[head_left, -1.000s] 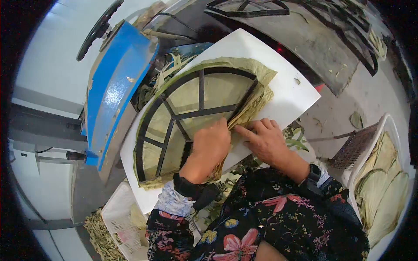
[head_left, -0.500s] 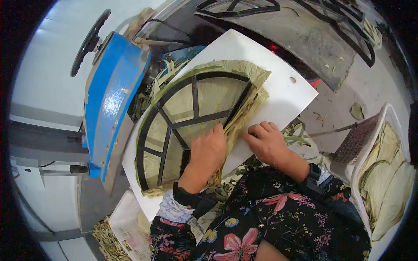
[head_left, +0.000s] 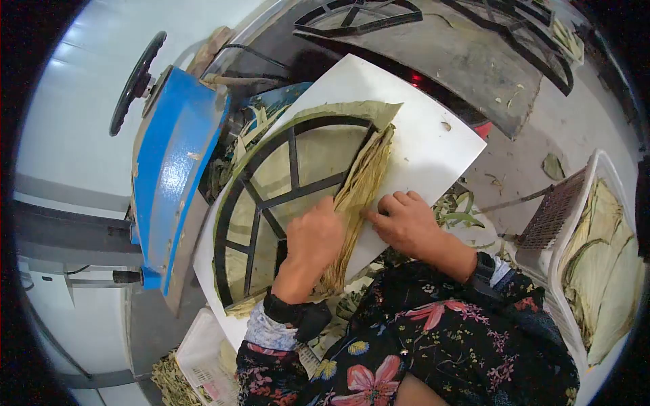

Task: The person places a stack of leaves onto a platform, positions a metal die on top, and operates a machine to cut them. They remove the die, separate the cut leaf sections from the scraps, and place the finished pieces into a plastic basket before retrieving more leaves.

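Observation:
A black fan-shaped metal frame with inner bars (head_left: 293, 158) lies on a stack of large, flat dried leaves (head_left: 323, 150). The stack rests on a white board (head_left: 433, 145). Along the frame's straight right side, the leaf edges (head_left: 362, 183) are bunched into a crumpled, layered band. My left hand (head_left: 315, 237) is closed on this band, its wrist crossing the lower part of the frame. Just to the right, my right hand (head_left: 406, 220) has its thumb and forefinger pinched at the band's outer edge. The fingertips of my left hand are partly hidden.
A blue machine (head_left: 176, 169) with a black handwheel (head_left: 139, 82) stands at left. More black frames (head_left: 355, 17) lie on a grey surface at the top. A white basket of leaves (head_left: 596, 162) is at right, with another white basket (head_left: 206, 338) at lower left. Leaf scraps (head_left: 457, 210) lie below the board.
The leaf edges on the right have been drawn in and bunched closer against the frame's straight side. Both hands have moved slightly left. The whole view has shifted a little.

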### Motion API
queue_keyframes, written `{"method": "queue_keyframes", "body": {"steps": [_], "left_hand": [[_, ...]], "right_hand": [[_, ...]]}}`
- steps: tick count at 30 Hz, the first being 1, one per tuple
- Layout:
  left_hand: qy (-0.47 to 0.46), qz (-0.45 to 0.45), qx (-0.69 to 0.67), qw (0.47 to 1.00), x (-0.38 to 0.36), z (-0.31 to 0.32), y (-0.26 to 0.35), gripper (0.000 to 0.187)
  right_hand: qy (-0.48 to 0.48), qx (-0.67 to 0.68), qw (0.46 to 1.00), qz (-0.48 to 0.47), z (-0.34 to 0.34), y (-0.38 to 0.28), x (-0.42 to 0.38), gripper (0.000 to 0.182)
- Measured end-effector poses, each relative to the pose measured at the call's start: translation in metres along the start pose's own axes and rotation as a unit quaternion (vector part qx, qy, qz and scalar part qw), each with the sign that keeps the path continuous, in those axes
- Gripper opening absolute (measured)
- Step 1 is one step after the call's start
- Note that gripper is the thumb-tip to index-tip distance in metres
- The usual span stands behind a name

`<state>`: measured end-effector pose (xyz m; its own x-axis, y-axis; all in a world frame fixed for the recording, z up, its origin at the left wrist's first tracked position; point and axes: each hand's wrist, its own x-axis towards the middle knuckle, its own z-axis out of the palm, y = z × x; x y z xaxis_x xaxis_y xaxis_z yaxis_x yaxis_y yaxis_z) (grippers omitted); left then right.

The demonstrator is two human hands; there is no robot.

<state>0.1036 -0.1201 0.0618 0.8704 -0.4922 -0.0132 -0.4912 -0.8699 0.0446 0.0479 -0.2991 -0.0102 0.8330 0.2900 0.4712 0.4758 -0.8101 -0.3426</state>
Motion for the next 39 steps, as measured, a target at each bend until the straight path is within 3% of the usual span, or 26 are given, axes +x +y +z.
{"method": "queue_keyframes", "body": {"steps": [10,13,15,18,22,24,28,30,31,33,35,37,39], "left_hand": [[0.057,0.013,0.089,0.994,0.001,0.029,0.006,0.014],[0.049,0.024,0.093,0.994,0.001,0.022,0.011,0.025],[0.056,0.053,0.064,0.995,-0.003,0.014,0.014,0.043],[0.033,0.03,0.078,0.996,-0.001,0.018,0.015,0.053],[0.022,0.002,0.1,0.995,0.0,0.021,0.013,0.05],[-0.054,0.022,0.093,0.994,-0.002,0.009,0.014,0.045],[0.011,0.042,0.046,0.998,-0.009,0.02,0.007,0.044],[-0.017,0.034,-0.062,0.997,-0.015,0.022,0.001,0.047],[-0.005,0.005,-0.059,0.998,-0.023,0.014,-0.007,0.047],[0.145,0.135,-0.126,0.972,-0.047,-0.012,-0.018,0.048],[0.141,0.057,-0.171,0.974,-0.084,-0.025,-0.049,0.044],[0.289,-0.051,-0.142,0.946,-0.113,-0.027,-0.102,0.042],[0.387,-0.185,-0.206,0.88,-0.141,-0.031,-0.167,0.039]], "right_hand": [[0.002,-0.026,1.0,-0.006,0.006,0.003,-0.004,0.032],[-0.008,-0.028,1.0,-0.008,0.003,0.002,-0.002,0.035],[-0.006,-0.025,1.0,-0.009,0.004,0.003,-0.002,0.037],[-0.005,-0.025,1.0,-0.011,0.003,0.003,-0.001,0.039],[-0.006,-0.006,1.0,-0.006,0.002,0.003,-0.001,0.039],[-0.018,-0.005,1.0,-0.004,0.001,0.003,-0.002,0.038],[-0.023,-0.003,1.0,-0.015,0.002,0.005,0.0,0.037],[-0.053,0.002,0.998,-0.018,0.001,0.006,-0.001,0.036],[-0.057,0.01,0.997,-0.048,0.0,-0.003,0.001,0.036],[-0.026,0.064,0.996,-0.048,-0.01,-0.028,0.006,0.045],[-0.035,0.113,0.985,-0.125,-0.017,-0.072,0.026,0.05],[-0.043,0.156,0.968,-0.19,-0.007,-0.102,0.035,0.057],[-0.122,0.104,0.965,-0.207,0.017,-0.121,0.035,0.063]]}}
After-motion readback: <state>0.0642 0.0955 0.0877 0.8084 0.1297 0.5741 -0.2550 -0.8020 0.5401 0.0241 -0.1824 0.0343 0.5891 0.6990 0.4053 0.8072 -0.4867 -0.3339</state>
